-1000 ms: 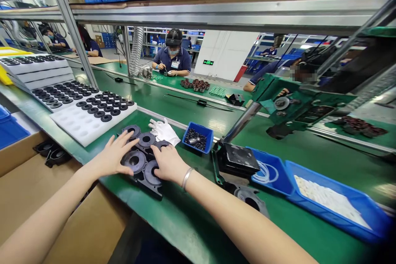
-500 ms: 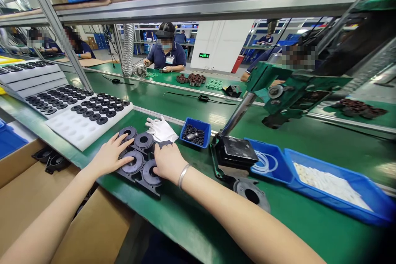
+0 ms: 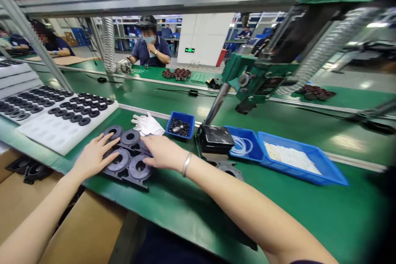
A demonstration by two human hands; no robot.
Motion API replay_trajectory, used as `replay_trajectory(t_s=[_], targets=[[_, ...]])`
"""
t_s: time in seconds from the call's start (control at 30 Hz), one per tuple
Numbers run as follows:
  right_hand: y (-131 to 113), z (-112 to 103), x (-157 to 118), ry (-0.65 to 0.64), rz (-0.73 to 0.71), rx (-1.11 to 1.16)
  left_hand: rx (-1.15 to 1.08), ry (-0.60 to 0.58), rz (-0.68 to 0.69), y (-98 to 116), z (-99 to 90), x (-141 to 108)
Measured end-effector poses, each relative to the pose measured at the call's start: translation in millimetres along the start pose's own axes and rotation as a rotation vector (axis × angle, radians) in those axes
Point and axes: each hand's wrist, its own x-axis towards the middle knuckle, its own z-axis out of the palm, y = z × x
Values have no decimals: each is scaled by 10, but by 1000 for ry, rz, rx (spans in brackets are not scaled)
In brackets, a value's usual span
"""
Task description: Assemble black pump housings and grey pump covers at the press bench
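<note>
Several black round discs sit in a flat black plastic frame (image 3: 133, 182) on the green bench. My left hand (image 3: 93, 156) rests on the left side of these parts, its fingers spread over the discs. On the other side, my right hand (image 3: 165, 152) is over the right-hand discs with thumb and forefinger apart; its other fingers are partly hidden. A disc (image 3: 130, 137) shows between the two hands. Just behind them lies a white glove (image 3: 149, 125).
White foam trays (image 3: 66, 132) with black rings stand left. A blue bin (image 3: 181, 125) of small black parts is behind my right hand. A green press (image 3: 247, 80), more blue bins (image 3: 305, 159) and another black frame (image 3: 227, 168) are right. A co-worker (image 3: 151, 47) sits opposite.
The camera view has turned to the right, so the bench things appear further left. My right hand has lifted slightly and its fingers have opened; my left hand stays on the discs.
</note>
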Motion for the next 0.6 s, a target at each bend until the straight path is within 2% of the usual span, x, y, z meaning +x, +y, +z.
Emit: replay_trajectory(t_s=[0.07,0.13,0.2,0.3,0.33,0.43,0.6], targets=[[187,-227,-310,91,16,35,10,61,-10,31,-24,-24],[378,-426,-728,108,97,47,-14,165,-32,132,-82,-72],[519,-544,-1201,-11,209,65,-128,267,-3,318,-169,-149],[597,-527,-1846,-247,349,123,-343,343,109,763,-290,-300],[596,-478,-2009,-294,377,140,-383,342,167,950,-311,-346],[550,-273,-2297,-323,382,162,-399,216,357,1555,-289,-426],[427,8,-2299,-235,378,13,-442,11,534,2416,-101,-386]])
